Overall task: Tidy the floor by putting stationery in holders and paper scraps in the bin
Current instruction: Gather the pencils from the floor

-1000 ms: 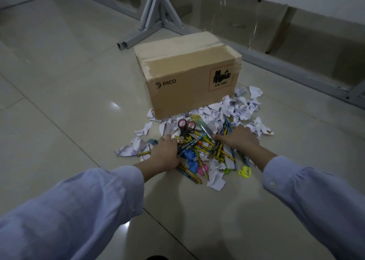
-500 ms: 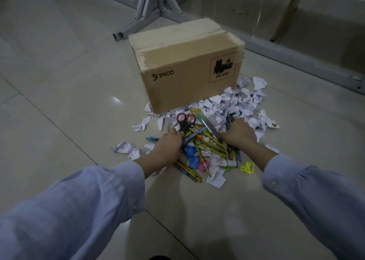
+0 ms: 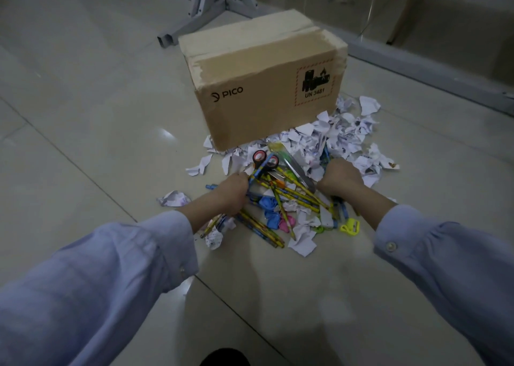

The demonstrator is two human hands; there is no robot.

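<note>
On the tiled floor (image 3: pixel 83 143), a crumpled scrap (image 3: pixel 174 198) lies apart at the far left of the mess. Just right of it, the left hand (image 3: pixel 232 191) has its fingers curled tight round a few pencils (image 3: pixel 294 196). One blue-and-yellow shaft slants up out of the fist toward the scissors (image 3: pixel 265 159), and more ends stick out below the wrist, so that bundle's long axis runs from near-left to far-right. It looks like a gathering grip, meant to lift many at once rather than pick singly.

The loose pencils in the middle mostly lie crossed the other way, from far-left to near-right, over blue and pink bits. The scissors rest with their red-ringed handles toward the cardboard box (image 3: pixel 264 87) and their blades buried under the pencils, pointing back at the person.

The right hand (image 3: pixel 340 179) is knuckles-up with its fingers curled down into the heap. I cannot tell what they hold. A yellow sharpener (image 3: pixel 351 226) sits near its wrist. Paper scraps (image 3: pixel 345 137) are banked against the box's front and right. Sorting seems barely begun, and no holder or bin shows here.
</note>
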